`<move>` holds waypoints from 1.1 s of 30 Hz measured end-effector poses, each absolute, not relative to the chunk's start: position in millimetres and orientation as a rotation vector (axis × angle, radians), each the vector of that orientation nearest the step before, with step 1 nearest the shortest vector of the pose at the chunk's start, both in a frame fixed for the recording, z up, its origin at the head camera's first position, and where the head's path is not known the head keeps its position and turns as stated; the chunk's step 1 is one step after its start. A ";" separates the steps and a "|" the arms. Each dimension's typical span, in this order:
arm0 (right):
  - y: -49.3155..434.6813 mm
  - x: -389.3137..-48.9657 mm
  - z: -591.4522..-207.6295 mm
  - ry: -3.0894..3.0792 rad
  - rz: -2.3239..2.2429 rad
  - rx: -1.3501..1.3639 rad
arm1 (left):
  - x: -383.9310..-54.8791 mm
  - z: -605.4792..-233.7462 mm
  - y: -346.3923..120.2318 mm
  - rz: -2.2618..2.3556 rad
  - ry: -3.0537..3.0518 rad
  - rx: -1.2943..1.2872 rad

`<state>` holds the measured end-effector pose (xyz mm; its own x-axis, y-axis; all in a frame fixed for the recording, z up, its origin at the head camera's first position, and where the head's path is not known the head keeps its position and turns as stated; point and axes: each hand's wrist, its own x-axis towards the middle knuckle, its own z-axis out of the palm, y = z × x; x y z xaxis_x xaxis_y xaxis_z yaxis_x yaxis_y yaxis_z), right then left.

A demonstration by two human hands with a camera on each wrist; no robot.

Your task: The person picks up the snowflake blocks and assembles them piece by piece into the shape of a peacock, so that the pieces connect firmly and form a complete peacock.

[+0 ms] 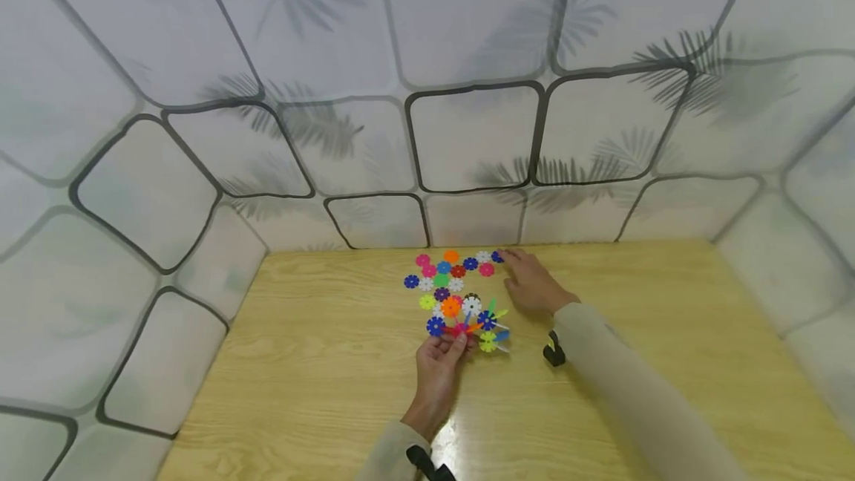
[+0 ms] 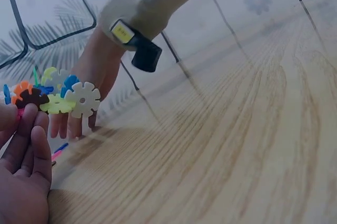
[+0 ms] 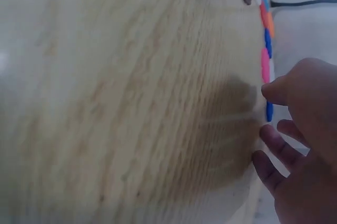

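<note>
My left hand [image 1: 437, 368] pinches a cluster of joined plastic snowflake discs between thumb and fingers, held up over the table's middle. The cluster shows an orange disc [image 1: 451, 307], a white disc [image 2: 83, 100], a dark blue disc [image 1: 487, 320] and a yellow-green disc [image 1: 489, 341], with others set edge-on. Beyond it, my right hand [image 1: 533, 284] reaches low over the table, fingertips right at a loose dark blue disc [image 1: 497, 256]. In the right wrist view, the thumb and fingers [image 3: 281, 148] are spread apart around that blue disc [image 3: 269, 111].
Loose discs lie flat behind the cluster, among them a blue disc [image 1: 411, 282], a pink disc [image 1: 487, 269] and an orange disc [image 1: 451, 256]. The wooden table [image 1: 320, 362] meets a patterned cloth wall [image 1: 476, 139] just behind them.
</note>
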<state>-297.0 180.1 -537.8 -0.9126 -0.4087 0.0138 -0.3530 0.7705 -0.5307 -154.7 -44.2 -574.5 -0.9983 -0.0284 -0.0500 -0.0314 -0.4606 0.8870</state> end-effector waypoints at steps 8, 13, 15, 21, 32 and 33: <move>175.5 -306.9 -546.6 2.979 -0.741 -0.537 | -153.7 -574.9 -41.8 2.644 1.638 -0.111; 177.9 -301.9 -543.1 2.885 -0.975 -0.426 | -155.6 -576.1 -42.4 2.637 1.653 -0.089; 180.5 -297.2 -540.3 2.815 -1.092 -0.371 | -156.0 -576.1 -42.8 2.634 1.655 -0.088; 188.6 -277.0 -525.8 2.744 -1.221 -0.424 | -155.4 -578.5 -43.9 2.633 1.654 -0.093; 193.9 -236.3 -481.4 2.713 -1.285 -0.804 | -154.8 -576.0 -41.9 2.603 1.757 -0.055; 194.1 -235.3 -480.2 2.703 -1.279 -0.838 | -154.7 -575.6 -41.9 2.600 1.767 -0.054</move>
